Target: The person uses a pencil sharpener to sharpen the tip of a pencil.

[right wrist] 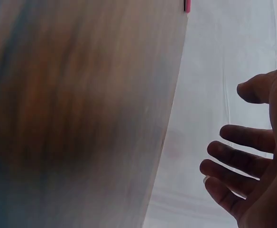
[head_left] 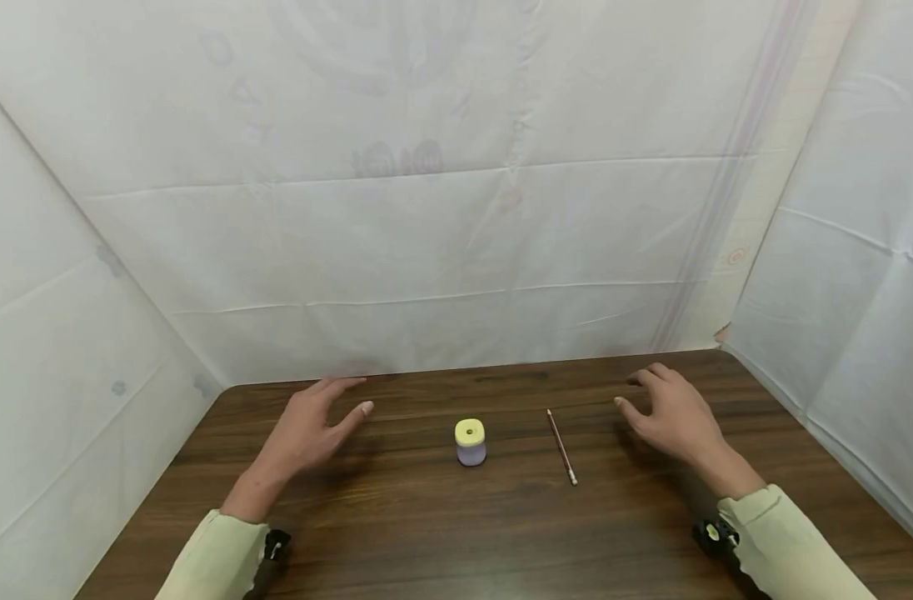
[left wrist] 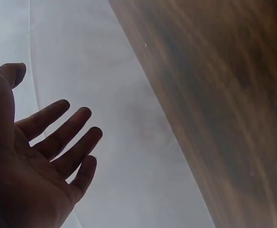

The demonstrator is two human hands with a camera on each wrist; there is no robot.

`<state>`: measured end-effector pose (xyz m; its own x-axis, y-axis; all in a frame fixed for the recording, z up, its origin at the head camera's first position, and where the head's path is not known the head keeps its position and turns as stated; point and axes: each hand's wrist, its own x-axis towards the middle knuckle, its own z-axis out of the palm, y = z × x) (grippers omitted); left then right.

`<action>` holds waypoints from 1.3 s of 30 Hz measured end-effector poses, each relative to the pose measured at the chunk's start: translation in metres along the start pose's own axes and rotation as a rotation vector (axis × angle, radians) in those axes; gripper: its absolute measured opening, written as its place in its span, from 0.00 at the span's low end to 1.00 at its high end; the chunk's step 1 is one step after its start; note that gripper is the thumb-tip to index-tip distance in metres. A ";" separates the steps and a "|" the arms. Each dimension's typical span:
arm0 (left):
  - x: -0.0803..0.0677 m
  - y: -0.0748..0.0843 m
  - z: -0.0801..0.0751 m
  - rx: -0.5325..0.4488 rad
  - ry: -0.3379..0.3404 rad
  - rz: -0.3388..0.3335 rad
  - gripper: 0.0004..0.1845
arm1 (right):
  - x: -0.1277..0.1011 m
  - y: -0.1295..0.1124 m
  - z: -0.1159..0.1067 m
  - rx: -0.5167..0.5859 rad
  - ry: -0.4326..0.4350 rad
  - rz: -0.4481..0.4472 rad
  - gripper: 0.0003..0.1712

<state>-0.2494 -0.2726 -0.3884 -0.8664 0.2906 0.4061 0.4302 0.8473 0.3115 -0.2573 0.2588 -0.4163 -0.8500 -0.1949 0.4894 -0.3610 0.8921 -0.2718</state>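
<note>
Between the two hands in the head view stands a small pencil sharpener [head_left: 471,452] with a yellow top, a round hole in it, and a purple lower part. To its right a dark red pencil [head_left: 561,447] lies on the table, white end toward the person. My left hand [head_left: 312,427] hovers left of the sharpener, fingers spread and holding nothing. On the far side of the pencil, my right hand [head_left: 672,413] is also held above the table with nothing in it, fingers loosely bent. In the right wrist view only a tip of the pencil [right wrist: 188,5] shows.
The dark wood-grain table [head_left: 426,533] reaches back to a white sheet wall [head_left: 426,250]. More white sheeting stands on the left [head_left: 67,375] and right [head_left: 861,292] sides. Dark wrist-worn devices sit at both pale cuffs.
</note>
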 end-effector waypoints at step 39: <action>0.017 0.063 0.048 -0.278 -0.260 0.037 0.32 | 0.006 -0.057 0.029 0.090 -0.141 -0.020 0.16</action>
<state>-0.2498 -0.1929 -0.4032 -0.8693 0.4518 0.2005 0.4833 0.6919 0.5363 -0.2525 0.1953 -0.4217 -0.8853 -0.2734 0.3762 -0.4061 0.8486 -0.3390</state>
